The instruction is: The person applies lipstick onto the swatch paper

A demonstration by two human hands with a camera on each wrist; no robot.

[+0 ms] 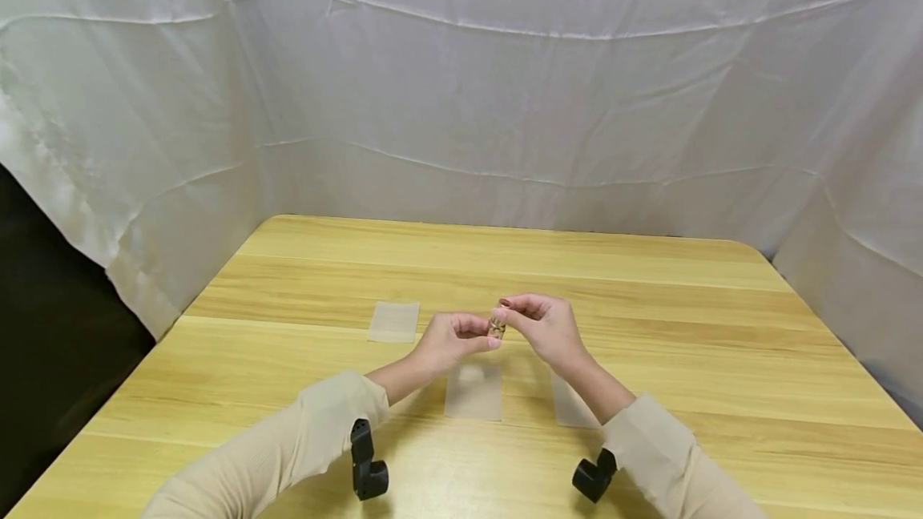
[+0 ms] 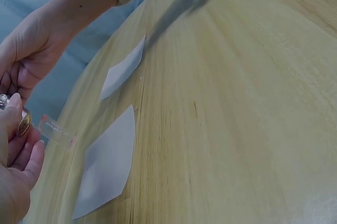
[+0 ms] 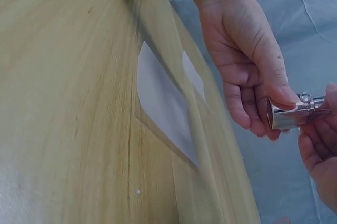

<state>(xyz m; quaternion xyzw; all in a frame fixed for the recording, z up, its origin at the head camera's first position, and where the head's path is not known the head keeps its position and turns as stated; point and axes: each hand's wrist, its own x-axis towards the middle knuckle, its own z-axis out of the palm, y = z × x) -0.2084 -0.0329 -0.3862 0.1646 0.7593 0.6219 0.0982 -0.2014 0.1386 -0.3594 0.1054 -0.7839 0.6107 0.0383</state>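
Observation:
A small shiny metal tube [image 3: 290, 116] with a little ring or ball at its middle is held between both hands, above the table. My left hand [image 1: 450, 343] pinches one end between thumb and fingers; in the right wrist view that end is open and round. My right hand [image 1: 544, 331] pinches the other end, its fingertips partly covering the tube. In the left wrist view a clear piece with red edges [image 2: 57, 132] shows beside the left fingers; whether it is held or lies beyond them I cannot tell. The tube's exact kind is unclear.
Several pale sheets lie flat on the wooden table [image 1: 288, 423]: one sheet [image 1: 394, 322] to the left, another sheet [image 1: 473, 403] below the hands, and a third sheet [image 1: 573, 407] partly under the right forearm. White cloth [image 1: 505, 102] hangs behind the table.

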